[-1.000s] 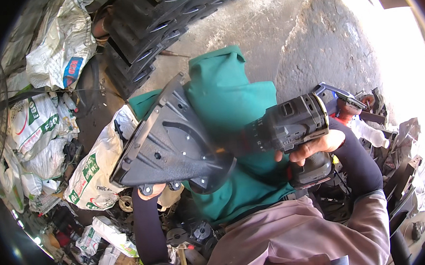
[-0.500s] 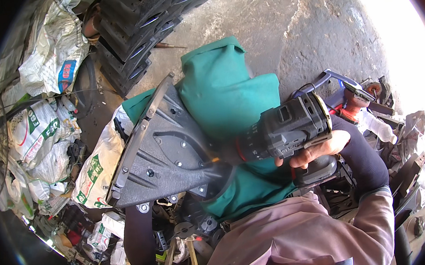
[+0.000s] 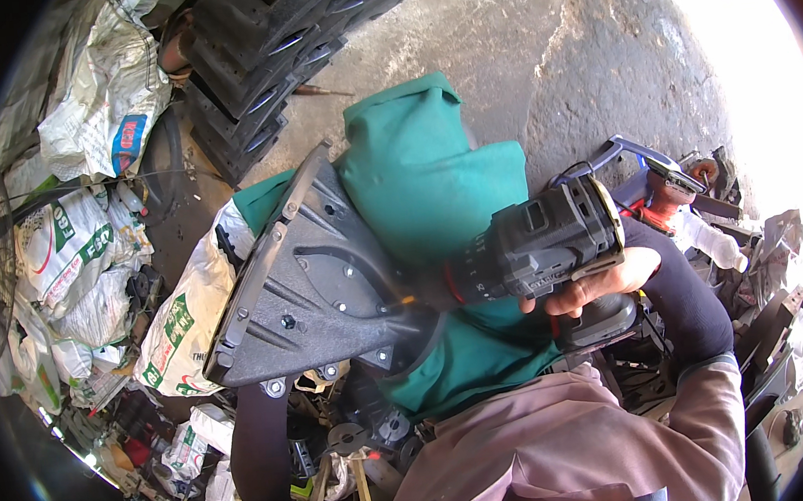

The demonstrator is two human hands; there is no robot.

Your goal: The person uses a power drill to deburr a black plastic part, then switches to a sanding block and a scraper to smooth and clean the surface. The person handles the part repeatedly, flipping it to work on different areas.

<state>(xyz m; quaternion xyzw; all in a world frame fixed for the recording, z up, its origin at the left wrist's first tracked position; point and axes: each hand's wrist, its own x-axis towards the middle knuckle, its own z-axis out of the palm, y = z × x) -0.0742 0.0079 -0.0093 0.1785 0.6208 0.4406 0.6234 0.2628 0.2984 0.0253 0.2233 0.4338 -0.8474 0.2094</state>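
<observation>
Panel (image 3: 311, 285) above the left forearm: dark grey moulded plastic, matt, ribbed, with bright metal screws. Drill (image 3: 541, 245) in right hand (image 3: 599, 283): black matt plastic, textured casing, red ring by the chuck. Behind both, green cloth (image 3: 425, 184), woven, dull. Sacks (image 3: 179, 327) left of panel: white woven plastic, slightly glossy. Floor (image 3: 499, 48): rough grey concrete.

The person wears a loose, pale pink-mauve shirt (image 3: 573, 443) with short sleeves ending above the elbows. Under it, tight dark navy sleeves cover both forearms: the left one (image 3: 257, 428) runs straight and smooth, the right one (image 3: 680, 301) wrinkles slightly near the shirt's hem. A small dark mark sits low on the shirt front.
</observation>
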